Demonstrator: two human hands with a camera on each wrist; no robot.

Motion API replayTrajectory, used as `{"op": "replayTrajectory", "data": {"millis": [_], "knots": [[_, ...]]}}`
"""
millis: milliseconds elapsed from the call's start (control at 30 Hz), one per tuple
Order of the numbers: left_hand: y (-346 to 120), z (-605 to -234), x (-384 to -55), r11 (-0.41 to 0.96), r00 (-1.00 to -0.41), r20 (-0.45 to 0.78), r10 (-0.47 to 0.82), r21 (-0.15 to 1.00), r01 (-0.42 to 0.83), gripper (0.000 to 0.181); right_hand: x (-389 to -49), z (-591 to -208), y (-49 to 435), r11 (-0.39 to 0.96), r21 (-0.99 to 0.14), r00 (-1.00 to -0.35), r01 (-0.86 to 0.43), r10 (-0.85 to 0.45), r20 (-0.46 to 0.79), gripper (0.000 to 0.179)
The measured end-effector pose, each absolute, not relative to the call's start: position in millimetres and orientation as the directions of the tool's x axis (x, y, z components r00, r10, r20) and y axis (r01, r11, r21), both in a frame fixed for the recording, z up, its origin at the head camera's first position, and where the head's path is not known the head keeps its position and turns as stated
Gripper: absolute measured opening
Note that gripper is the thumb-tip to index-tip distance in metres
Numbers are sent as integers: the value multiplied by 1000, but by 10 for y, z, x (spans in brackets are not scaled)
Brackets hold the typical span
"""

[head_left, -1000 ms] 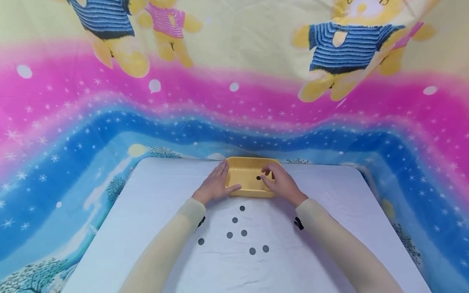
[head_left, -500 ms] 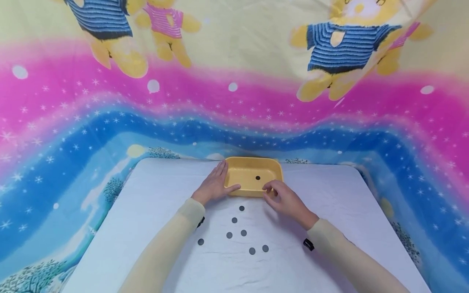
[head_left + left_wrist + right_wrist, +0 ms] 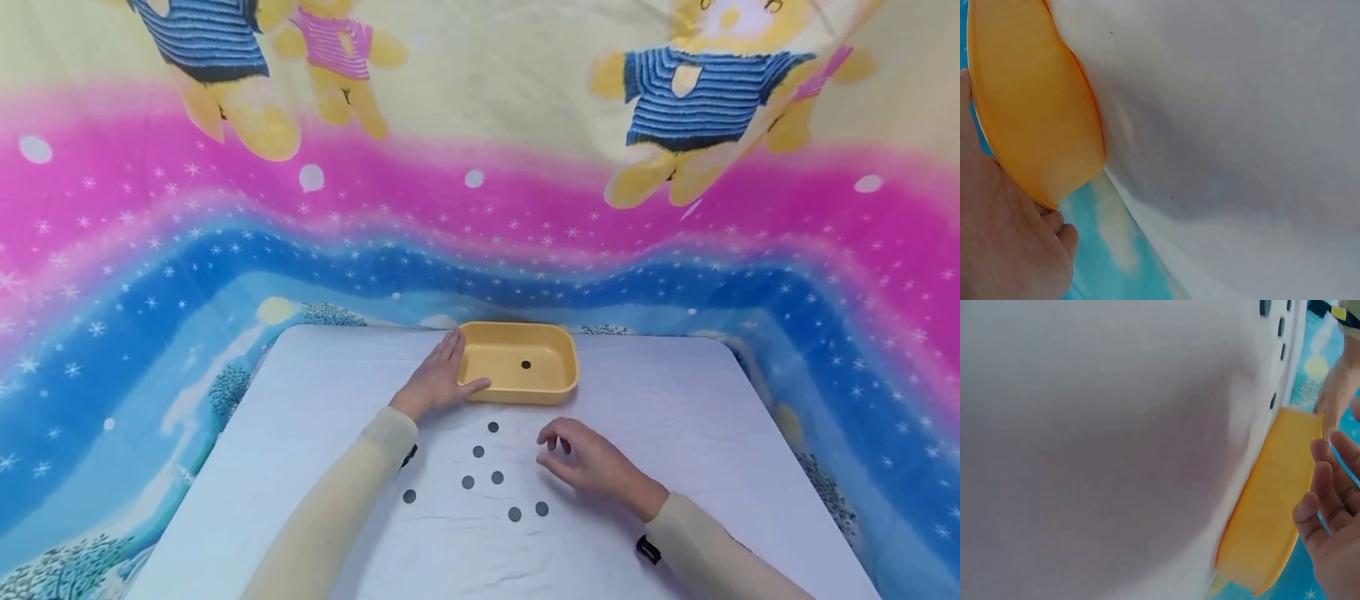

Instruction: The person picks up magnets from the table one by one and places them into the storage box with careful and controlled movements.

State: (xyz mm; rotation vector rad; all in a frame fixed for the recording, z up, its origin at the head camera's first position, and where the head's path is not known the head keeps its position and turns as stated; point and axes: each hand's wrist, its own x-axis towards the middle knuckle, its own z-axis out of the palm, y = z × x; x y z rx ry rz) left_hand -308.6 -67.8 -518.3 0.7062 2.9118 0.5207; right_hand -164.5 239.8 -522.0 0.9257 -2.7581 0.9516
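Observation:
A yellow rectangular box stands at the far edge of the white-covered table, with a small dark round disc inside. My left hand rests against the box's left end, fingers straight along that side and thumb at the front rim; the left wrist view shows this hand at the yellow wall. In front of the box and to its right, my right hand is held over the table with loosely bent fingers, thumb apart and nothing between them. Several grey discs lie scattered to the left of and below it.
White cloth covers the table. A patterned curtain with bears and snowflakes hangs right behind the box and around the table's sides. Dark bands show at the wrists under pale sleeves.
The right hand has left the inside of the box and come back toward the front right, leaving the dark disc in the box. The left hand has kept its place.

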Motion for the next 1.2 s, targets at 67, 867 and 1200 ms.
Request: {"op": "replayTrajectory", "data": {"millis": [67, 867, 1200], "knots": [[-683, -5182, -3083, 833, -887, -15, 461, 352, 427, 117, -1579, -5243, 2400, 613, -549, -810, -568, -537, 237, 23], [-694, -5169, -3079, 833, -890, -8, 456, 355, 424, 115, -1240, -5422, 2380, 673, -566, -812, -476, -583, -10, 24], [-693, -5200, -3086, 831, -887, 7, 462, 346, 436, 116, -1247, -5393, 2358, 681, -543, -792, -491, -608, -47, 19]]}}
